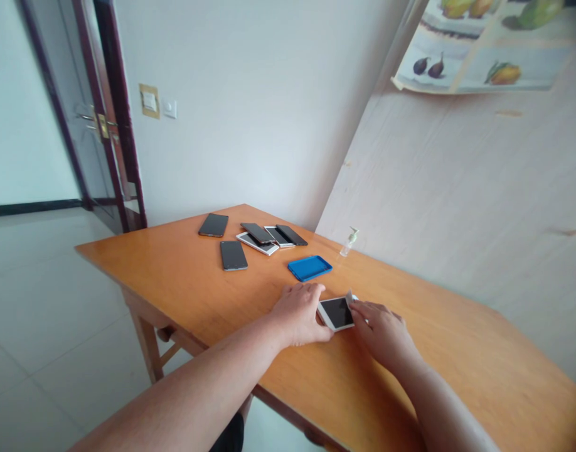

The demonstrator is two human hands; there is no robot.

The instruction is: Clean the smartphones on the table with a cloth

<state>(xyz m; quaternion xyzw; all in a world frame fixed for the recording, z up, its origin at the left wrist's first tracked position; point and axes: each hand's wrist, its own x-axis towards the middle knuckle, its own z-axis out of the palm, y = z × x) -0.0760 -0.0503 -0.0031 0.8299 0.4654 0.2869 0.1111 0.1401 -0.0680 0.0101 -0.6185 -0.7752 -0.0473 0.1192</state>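
Note:
A white smartphone [336,313] with a dark screen lies face up on the wooden table, between my hands. My left hand [301,314] grips its left end, thumb at the near edge and fingers at the far edge. Over the phone's right end, my right hand [381,329] is closed on a small pale piece of cloth or wipe [350,297], pressed against the screen. The fingers hide most of that piece and the phone's right end. Just beyond the phone sits an empty blue phone case [310,268], open side up.
Several other phones lie farther back: a dark one [213,225], another dark one [234,255], and an overlapping group with a white phone [260,243]. A small clear pump bottle [348,243] stands near the wall. The table [184,282] has its near edge below my forearms.

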